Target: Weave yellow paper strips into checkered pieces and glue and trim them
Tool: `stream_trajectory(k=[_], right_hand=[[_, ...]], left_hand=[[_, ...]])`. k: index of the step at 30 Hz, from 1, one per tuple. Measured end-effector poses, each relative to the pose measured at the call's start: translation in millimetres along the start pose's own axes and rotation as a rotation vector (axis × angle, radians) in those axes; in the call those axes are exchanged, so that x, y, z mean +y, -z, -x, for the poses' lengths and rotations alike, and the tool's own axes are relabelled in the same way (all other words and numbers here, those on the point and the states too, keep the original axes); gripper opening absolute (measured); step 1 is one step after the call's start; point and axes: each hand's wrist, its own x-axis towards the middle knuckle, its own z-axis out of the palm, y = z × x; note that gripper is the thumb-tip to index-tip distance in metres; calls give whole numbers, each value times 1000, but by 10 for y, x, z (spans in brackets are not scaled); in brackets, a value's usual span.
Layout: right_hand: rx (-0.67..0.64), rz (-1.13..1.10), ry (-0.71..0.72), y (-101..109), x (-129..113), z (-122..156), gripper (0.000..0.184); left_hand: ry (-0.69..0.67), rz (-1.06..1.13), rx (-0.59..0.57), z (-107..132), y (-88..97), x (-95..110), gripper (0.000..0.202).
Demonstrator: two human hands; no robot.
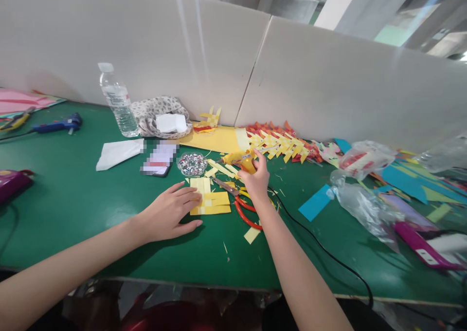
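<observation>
Fingers stretched out, my left hand (171, 211) rests at the left edge of a woven yellow paper piece (215, 203) on the green table. My right hand (255, 173) is closed around a yellow glue gun (239, 158), whose nozzle points left; a black cord (321, 241) runs along the table on the right. Below the glue gun lie scissors with red handles (248, 219), partly covered by my right wrist. Pale yellow paper strips (222, 169) are scattered between the glue gun and a round clear case of small googly eyes (192, 164).
A water bottle (118, 102), a spotted cloth pouch (146, 114) and a phone (160, 158) stand or lie at the back left. A blue glue gun (58, 124) is farther left. Folded yellow paper pieces (280, 145), plastic bags (365, 209) and a purple power strip (419, 248) occupy the right.
</observation>
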Motion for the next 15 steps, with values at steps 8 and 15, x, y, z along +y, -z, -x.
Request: stream_trajectory(k=[8, 15], right_hand=[[-8, 4, -18, -2, 25, -7, 70], [-3, 26, 0, -9, 27, -5, 69]], left_hand=[[-5, -15, -14, -67, 11, 0, 46], [-3, -64, 18, -401, 99, -33, 41]])
